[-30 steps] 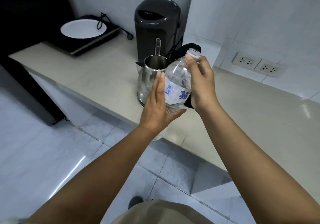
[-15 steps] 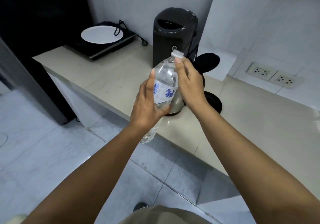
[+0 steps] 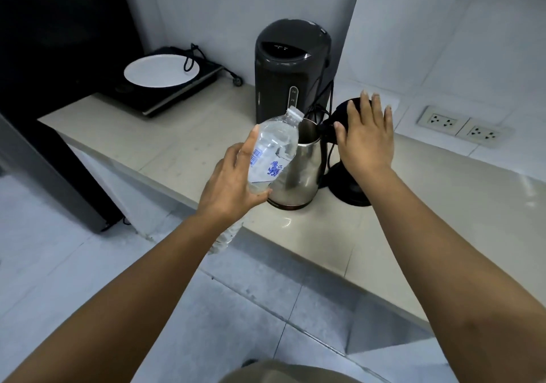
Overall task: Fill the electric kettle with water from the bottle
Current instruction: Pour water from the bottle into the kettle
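Gripping the clear plastic water bottle (image 3: 273,149) around its labelled middle, the left hand (image 3: 233,184) tilts it so the uncapped neck leans right and away, its mouth at the near-left rim of the electric kettle (image 3: 298,172). Water shows in the lower part of the bottle near the palm; whether any is flowing out cannot be told. The bottle's base pokes out below the wrist, past the counter's near edge.

The right hand (image 3: 367,134) is spread flat, fingers extended and holding nothing, resting on or just over the kettle's black lid (image 3: 339,116), which stands swung up to the right of the opening; contact cannot be confirmed. The steel kettle sits upright near the front edge of the pale counter (image 3: 147,146), its mouth uncovered, the inside looking dark with no water level to be made out. Its round black base (image 3: 345,187) lies just to its right on the counter.

Behind the kettle stands a tall dark water dispenser (image 3: 291,66). Far left, a white plate (image 3: 161,70), with nothing on it but a looped black cord, rests on a black cooktop (image 3: 165,93). Two wall sockets (image 3: 461,125) sit at the far right.
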The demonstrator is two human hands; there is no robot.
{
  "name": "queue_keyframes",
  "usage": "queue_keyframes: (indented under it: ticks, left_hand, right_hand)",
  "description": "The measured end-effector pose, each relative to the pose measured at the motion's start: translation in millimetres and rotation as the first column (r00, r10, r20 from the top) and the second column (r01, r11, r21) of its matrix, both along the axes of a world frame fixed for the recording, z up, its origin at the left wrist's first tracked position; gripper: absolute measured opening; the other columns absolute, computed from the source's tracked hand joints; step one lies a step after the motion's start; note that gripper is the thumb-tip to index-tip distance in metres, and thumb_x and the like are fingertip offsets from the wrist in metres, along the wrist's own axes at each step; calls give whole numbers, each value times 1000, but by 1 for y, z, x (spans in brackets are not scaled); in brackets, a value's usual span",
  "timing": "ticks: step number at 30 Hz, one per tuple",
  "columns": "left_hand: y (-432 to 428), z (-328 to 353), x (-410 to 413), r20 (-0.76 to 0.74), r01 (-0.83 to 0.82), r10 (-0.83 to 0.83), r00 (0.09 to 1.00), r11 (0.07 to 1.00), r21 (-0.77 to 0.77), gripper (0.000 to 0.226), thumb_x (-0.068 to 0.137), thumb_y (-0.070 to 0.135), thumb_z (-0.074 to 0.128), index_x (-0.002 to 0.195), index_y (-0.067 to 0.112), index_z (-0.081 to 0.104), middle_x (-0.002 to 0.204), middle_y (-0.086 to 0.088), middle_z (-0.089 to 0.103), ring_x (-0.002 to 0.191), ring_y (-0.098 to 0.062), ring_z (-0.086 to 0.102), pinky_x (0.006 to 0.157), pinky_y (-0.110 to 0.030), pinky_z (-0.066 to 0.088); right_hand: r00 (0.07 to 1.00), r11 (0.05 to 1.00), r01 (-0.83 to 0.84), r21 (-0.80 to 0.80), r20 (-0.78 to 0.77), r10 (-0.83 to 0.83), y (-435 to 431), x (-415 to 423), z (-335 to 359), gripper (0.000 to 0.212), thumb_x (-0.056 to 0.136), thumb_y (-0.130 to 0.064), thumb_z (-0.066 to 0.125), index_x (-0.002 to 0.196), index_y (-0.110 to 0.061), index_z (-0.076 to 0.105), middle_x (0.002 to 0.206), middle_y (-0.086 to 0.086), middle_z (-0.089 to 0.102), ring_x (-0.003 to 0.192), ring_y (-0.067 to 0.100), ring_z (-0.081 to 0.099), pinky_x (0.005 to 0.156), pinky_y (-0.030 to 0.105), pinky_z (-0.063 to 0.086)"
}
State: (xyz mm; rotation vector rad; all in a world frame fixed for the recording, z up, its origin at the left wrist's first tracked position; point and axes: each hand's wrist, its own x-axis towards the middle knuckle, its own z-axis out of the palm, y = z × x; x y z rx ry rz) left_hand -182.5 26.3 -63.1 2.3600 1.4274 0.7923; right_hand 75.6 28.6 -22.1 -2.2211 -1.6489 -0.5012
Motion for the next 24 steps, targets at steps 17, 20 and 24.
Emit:
queue_keyframes:
  ticks: [17,20,24]
  left_hand:
    - [26,27,-7,-308,9,-19,951,999,-32,119,71,40,79,147,53,-12,142,-3,35,109,-32,49,81,-43,50]
    - [27,33,-9,-371,2,-2,929,1000,0,119,70,37,80,147,53,-9,141,-3,36,108,-34,50,78,-44,51]
    - [26,38,-12,-450,-13,28,893,999,36,121,69,36,82,147,54,-8,140,-3,38,109,-35,50,77,-47,53]
  right_hand:
    - [999,992,-18,127,-36,22,8,5,-16,51,103,-31,33,146,-4,37,158,11,28,150,30,9,122,39,4]
    - [998,988,-28,153,-44,35,9,6,-17,51,102,-32,34,144,-3,40,156,12,31,149,31,11,123,41,7]
    - [997,986,-36,164,-68,48,11,5,-18,52,103,-34,34,144,-3,39,156,12,30,150,29,9,123,39,5]
